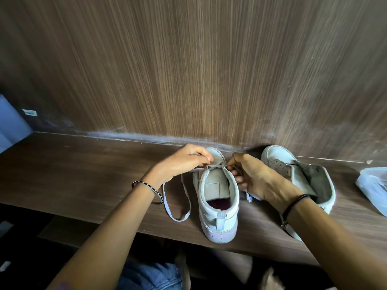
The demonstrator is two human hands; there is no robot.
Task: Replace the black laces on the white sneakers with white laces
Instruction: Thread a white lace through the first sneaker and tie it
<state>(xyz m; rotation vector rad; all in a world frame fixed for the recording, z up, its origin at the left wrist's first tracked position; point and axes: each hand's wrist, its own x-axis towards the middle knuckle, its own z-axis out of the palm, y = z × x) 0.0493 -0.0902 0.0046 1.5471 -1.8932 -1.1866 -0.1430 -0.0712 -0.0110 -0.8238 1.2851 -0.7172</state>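
A white sneaker (217,206) stands heel toward me on the wooden shelf (83,168). A white lace (178,201) runs across its front eyelets and loops down on the shelf to the left. My left hand (184,162) pinches the lace at the shoe's left side. My right hand (255,176) pinches the lace at the right side, and a lace end hangs below its fingers. A second white sneaker (293,170) lies to the right, partly behind my right wrist, without a lace in its eyelets.
A wood-grain wall (188,70) rises right behind the shoes. A crumpled clear plastic bag (372,189) lies at the right end of the shelf. A blue surface (10,126) shows at the far left. My jeans-clad knee (150,277) is below the shelf edge.
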